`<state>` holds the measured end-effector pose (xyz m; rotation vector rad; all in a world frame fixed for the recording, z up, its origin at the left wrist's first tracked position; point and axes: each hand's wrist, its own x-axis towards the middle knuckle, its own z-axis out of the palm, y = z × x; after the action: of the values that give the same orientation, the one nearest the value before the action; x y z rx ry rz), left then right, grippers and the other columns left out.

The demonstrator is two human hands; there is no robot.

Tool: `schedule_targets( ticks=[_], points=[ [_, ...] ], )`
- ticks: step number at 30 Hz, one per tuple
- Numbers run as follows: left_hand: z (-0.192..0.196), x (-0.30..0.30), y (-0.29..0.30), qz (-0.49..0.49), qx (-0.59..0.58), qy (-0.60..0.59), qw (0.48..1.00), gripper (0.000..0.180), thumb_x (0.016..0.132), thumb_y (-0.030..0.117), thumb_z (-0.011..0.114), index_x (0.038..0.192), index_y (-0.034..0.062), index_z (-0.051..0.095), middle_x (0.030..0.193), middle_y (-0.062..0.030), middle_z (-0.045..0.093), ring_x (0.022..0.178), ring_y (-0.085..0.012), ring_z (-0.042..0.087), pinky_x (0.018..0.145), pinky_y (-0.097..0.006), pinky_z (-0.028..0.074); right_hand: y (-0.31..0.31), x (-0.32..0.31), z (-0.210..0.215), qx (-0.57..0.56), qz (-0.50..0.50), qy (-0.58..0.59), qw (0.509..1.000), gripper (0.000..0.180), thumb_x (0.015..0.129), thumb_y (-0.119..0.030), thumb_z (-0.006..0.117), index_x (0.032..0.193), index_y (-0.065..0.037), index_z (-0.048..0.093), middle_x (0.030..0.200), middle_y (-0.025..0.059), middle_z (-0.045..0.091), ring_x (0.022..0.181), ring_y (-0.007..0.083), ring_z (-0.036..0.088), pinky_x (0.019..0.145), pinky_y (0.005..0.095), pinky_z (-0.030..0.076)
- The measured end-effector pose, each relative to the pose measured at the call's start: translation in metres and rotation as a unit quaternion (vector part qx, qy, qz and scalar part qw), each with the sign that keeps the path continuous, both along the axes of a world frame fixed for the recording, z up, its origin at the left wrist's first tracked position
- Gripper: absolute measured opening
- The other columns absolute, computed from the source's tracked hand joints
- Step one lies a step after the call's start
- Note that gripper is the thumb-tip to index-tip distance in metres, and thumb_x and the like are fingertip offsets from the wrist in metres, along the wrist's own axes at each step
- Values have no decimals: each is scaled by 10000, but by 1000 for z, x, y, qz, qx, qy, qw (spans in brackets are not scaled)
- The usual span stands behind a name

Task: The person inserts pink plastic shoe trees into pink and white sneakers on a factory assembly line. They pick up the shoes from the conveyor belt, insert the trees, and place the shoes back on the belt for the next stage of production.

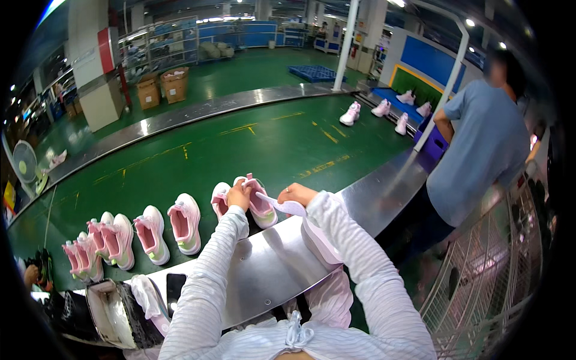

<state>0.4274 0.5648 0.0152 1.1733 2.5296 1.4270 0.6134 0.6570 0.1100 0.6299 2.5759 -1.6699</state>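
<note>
A pink and white sneaker (261,211) with pale green at the heel stands on the green conveyor belt in front of me. My left hand (239,195) is closed on its upper edge near the tongue. Pinched in my right hand (297,194) is a pale lavender insole (290,207), one end of which reaches to the shoe's opening. Just left of that shoe stands another pink and white sneaker (220,201), partly covered by my left hand and sleeve. Below my right wrist, pale flat pieces (321,241) that look like insoles lie at the bench edge.
Several matching sneakers (184,223) line the belt to my left. Along the near edge are a metal plate (270,273), a dark phone (174,288) and an open box (113,312). A person in blue (480,144) stands at right beside a wire rack (480,270). More sneakers (350,114) sit farther down the belt.
</note>
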Motion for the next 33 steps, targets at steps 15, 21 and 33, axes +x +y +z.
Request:
schedule_targets(
  ticks=[15, 21, 33],
  points=[
    [-20, 0, -12, 19, -20, -71, 997, 422, 809, 413, 444, 1026, 77, 578, 1013, -160, 576, 926, -331, 550, 817, -404, 420, -31, -123, -117, 426, -70, 35, 901, 244, 748, -230, 517, 930, -84, 590, 905, 150, 595, 806, 279, 583, 727, 347, 461],
    [-11, 14, 9, -45, -29, -69, 996, 355, 812, 383, 422, 937, 91, 580, 978, -142, 590, 904, -311, 561, 813, -395, 406, 43, -163, -208, 536, -44, -66, 840, 366, 777, -251, 470, 1100, -80, 475, 1106, 168, 515, 1043, 268, 493, 857, 334, 405],
    [4, 13, 5, -4, -12, -83, 997, 303, 763, 316, 495, 964, 104, 577, 964, -121, 602, 904, -285, 570, 804, -388, 426, 0, -122, -140, 498, -58, 150, 852, 182, 780, -120, 466, 917, -26, 541, 965, 168, 555, 955, 311, 506, 847, 355, 394]
  ],
)
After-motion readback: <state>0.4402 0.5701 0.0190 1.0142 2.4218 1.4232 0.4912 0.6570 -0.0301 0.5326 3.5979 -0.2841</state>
